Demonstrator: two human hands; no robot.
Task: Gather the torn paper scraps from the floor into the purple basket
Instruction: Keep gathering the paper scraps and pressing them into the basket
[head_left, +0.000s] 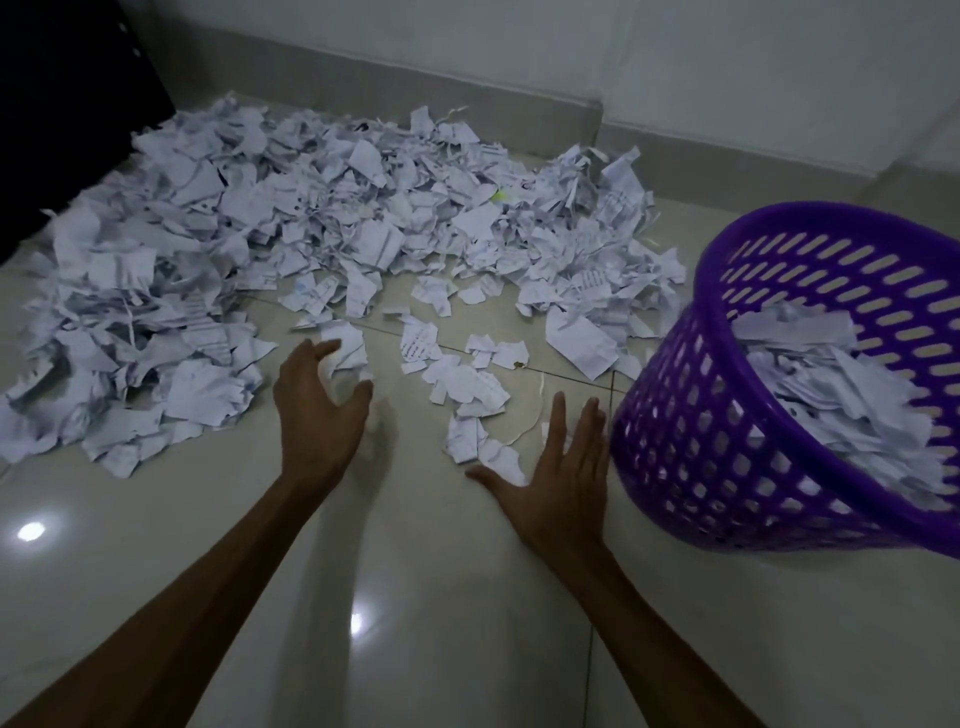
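A wide heap of torn white paper scraps (291, 223) covers the tiled floor from the left to the back. Loose scraps (467, 384) lie scattered in front of it. The purple slotted basket (691, 452) stands at the right, partly filled with scraps (831, 395). My left hand (317, 415) hovers with spread, slightly curved fingers just over a scrap (348, 345) and holds nothing. My right hand (556, 483) is flat, fingers straight, by the small scraps next to the basket's wall.
A dark piece of furniture (72, 104) stands at the far left behind the heap. A white wall with a skirting board (467, 88) runs along the back. Glossy bare tiles (415, 597) lie between my forearms.
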